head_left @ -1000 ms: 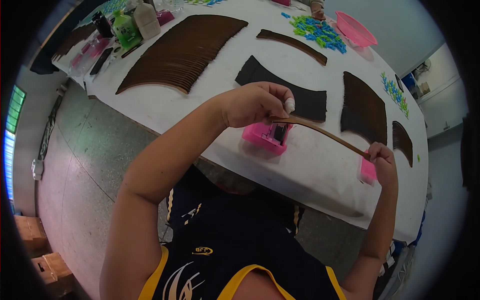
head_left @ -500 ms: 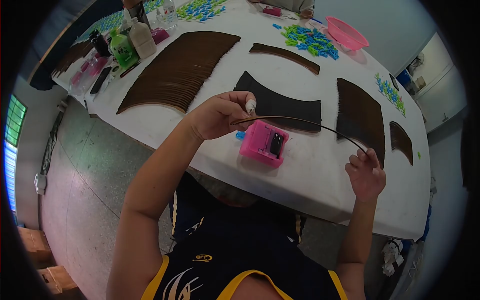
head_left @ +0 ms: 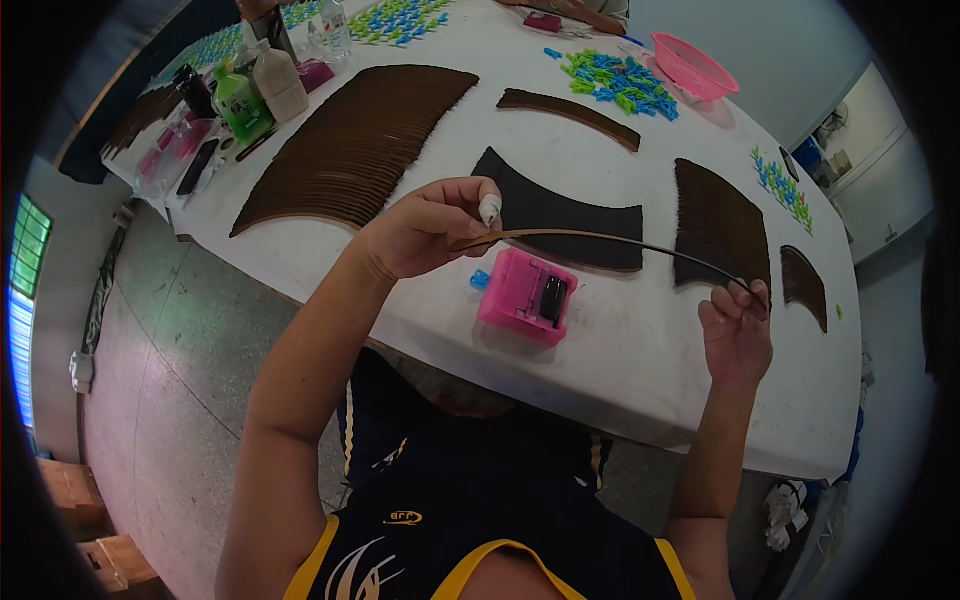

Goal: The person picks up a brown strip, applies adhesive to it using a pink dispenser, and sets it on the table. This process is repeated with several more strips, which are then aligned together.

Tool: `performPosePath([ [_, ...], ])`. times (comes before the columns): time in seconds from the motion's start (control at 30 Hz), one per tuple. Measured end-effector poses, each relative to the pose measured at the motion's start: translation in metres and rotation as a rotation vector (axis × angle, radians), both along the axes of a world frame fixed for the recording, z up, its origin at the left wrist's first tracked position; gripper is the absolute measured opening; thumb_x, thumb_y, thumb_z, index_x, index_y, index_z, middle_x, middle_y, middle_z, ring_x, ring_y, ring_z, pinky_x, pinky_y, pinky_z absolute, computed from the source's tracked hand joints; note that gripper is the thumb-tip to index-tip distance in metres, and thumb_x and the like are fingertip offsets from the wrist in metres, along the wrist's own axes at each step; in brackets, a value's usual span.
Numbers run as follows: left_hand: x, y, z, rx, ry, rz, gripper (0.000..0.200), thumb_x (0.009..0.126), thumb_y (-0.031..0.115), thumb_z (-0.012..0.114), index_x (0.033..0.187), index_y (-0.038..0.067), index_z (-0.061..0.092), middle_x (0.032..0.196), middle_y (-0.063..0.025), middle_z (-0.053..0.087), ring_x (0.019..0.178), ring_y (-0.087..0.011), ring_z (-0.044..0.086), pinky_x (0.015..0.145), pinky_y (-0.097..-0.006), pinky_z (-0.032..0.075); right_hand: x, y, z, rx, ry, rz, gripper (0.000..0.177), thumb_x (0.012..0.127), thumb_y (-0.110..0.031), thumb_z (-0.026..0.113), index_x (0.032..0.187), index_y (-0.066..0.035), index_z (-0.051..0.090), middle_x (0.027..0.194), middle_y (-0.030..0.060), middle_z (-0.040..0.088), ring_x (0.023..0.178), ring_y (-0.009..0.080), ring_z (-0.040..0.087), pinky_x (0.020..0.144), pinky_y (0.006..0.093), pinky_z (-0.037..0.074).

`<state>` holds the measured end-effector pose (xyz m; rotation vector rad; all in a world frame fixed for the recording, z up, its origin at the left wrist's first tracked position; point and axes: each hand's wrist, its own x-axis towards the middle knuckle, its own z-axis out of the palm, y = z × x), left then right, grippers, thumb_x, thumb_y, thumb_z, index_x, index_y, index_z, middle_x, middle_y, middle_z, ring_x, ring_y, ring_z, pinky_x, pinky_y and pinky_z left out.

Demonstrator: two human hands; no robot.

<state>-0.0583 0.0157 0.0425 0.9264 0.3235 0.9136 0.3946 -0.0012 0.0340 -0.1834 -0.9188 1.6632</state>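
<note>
Brown thin curved strip [head_left: 600, 240], pinched both ends.

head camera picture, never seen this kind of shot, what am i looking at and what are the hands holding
This is a single view from a camera worn on a person's head, looking down past their chest. There is no machine, and the wide lens bends the edges. The left hand pinches one end of a thin brown strip and the right hand holds the other end, keeping it in the air above a white table. Below the strip a pink box sits on the table. Farther back lie fanned rows of dark strips, a black curved sheet, a heap of blue and green clips, a pink basket and some bottles.
</note>
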Motion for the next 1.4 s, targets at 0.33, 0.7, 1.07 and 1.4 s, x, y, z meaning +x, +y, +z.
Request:
performPosePath([
  [0.33,0.007,-0.003,0.022,0.113,0.237,-0.052,0.017,0.089,0.001,0.065,0.104,0.007,0.061,0.085,-0.0011,0.060,0.072,-0.0106,0.048,0.065,-0.0261,0.037,0.043,-0.008,0.014,-0.153,-0.269,0.219,0.012,0.090,-0.016,0.069,0.094,-0.006,0.065,0.085,0.0058,0.060,0.079,0.0185,0.050,0.075,0.0362,0.038],
  [0.7,0.048,-0.010,0.051,0.570,0.904,0.087,0.019,0.091,-0.003,0.074,0.109,0.003,0.068,0.090,-0.0009,0.068,0.081,-0.0112,0.061,0.072,-0.0308,0.052,0.089,-0.026,0.030,-0.037,-1.011,0.040,0.013,0.080,0.003,0.077,0.087,-0.004,0.068,0.084,0.0040,0.067,0.071,0.0131,0.056,0.063,0.0281,0.044],
  [1.07,0.078,-0.015,0.004,1.483,1.240,0.411,0.014,0.081,-0.001,0.078,0.093,0.005,0.077,0.086,-0.0051,0.072,0.087,-0.0254,0.063,0.076,-0.0379,0.055,0.057,-0.049,0.009,0.544,-1.684,-0.485,0.009,0.086,0.005,0.074,0.093,-0.001,0.073,0.085,0.0053,0.068,0.084,0.0198,0.062,0.073,0.0346,0.050],
  [1.4,0.082,-0.016,-0.003,1.579,1.316,0.395,0.017,0.076,0.000,0.078,0.092,0.008,0.078,0.085,-0.0045,0.071,0.088,-0.0239,0.063,0.079,-0.0378,0.056,0.050,-0.044,0.002,0.794,-1.764,-0.550,0.012,0.082,0.006,0.075,0.091,-0.003,0.073,0.086,0.0072,0.071,0.085,0.0259,0.063,0.073,0.0382,0.052],
])
